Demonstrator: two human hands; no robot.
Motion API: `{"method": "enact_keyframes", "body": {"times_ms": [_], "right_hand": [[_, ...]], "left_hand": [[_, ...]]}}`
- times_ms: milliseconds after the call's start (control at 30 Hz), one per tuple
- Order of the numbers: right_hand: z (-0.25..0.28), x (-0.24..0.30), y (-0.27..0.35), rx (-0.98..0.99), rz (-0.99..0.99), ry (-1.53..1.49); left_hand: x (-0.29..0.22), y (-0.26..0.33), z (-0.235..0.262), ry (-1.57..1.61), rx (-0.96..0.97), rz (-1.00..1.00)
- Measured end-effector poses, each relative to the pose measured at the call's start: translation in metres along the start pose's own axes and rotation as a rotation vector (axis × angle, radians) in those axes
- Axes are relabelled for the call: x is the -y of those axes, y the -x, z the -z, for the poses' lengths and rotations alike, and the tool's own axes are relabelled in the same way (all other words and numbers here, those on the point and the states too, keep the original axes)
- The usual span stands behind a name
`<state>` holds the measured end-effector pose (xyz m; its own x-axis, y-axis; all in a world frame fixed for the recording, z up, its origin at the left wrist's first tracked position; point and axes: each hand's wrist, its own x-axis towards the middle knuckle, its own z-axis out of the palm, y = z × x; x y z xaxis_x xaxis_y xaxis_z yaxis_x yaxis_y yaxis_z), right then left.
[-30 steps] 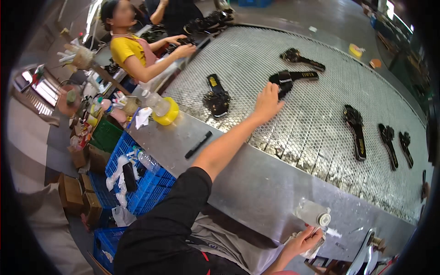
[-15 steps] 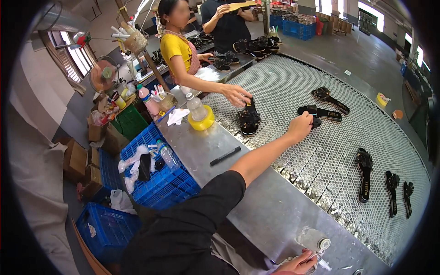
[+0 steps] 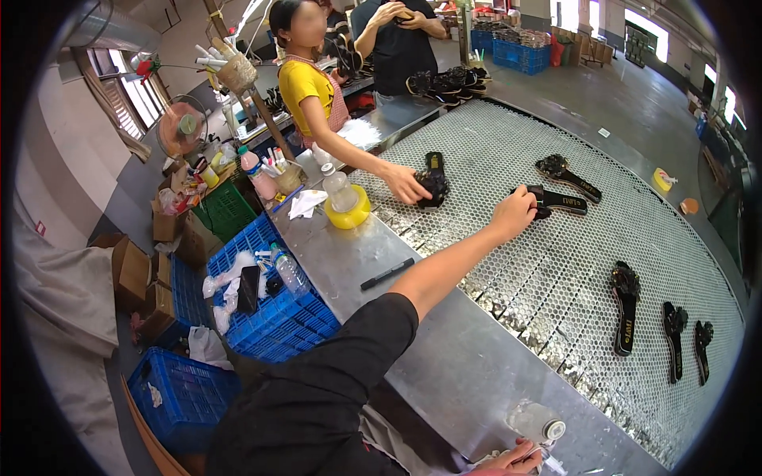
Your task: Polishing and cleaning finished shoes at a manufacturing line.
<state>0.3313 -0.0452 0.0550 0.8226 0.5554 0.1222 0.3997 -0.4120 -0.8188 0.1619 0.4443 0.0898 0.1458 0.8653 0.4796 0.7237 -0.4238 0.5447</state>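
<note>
Reaching far over the mesh surface, my left hand (image 3: 514, 214) has its fingers closed on the end of a black sandal (image 3: 563, 202) with gold lettering on its insole. The fingers hide part of its strap. Low in the picture, my right hand (image 3: 514, 458) is curled beside a clear bottle (image 3: 541, 422). A small clear plastic piece (image 3: 553, 462) shows at its fingertips, but what it grips is unclear. Farther left, a co-worker's hand (image 3: 405, 184) touches the dark bow of another black sandal (image 3: 433, 178). A third sandal (image 3: 567, 176) lies just beyond mine.
Several more black sandals (image 3: 625, 305) lie at the right of the mesh conveyor (image 3: 540, 278). A black marker (image 3: 387, 274) and a bottle in a yellow ring (image 3: 348, 208) sit on the metal ledge (image 3: 452, 349). Blue crates (image 3: 278, 321) stand at the left.
My left hand has shifted slightly on the sandal, now covering its strap end. The co-worker's hand has gone from the other sandal's heel to its bow, and that sandal lies farther away.
</note>
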Motion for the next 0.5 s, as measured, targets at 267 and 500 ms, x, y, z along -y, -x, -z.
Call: {"method": "enact_keyframes", "body": {"times_ms": [267,500], "right_hand": [[0.001,-0.012,-0.003,-0.039,-0.007,-0.046],[0.008,-0.023,-0.007,0.071,-0.016,-0.028]], "left_hand": [[0.001,-0.018,-0.001,-0.007,0.013,-0.016],[0.034,-0.117,-0.022,0.130,-0.413,0.424]]}}
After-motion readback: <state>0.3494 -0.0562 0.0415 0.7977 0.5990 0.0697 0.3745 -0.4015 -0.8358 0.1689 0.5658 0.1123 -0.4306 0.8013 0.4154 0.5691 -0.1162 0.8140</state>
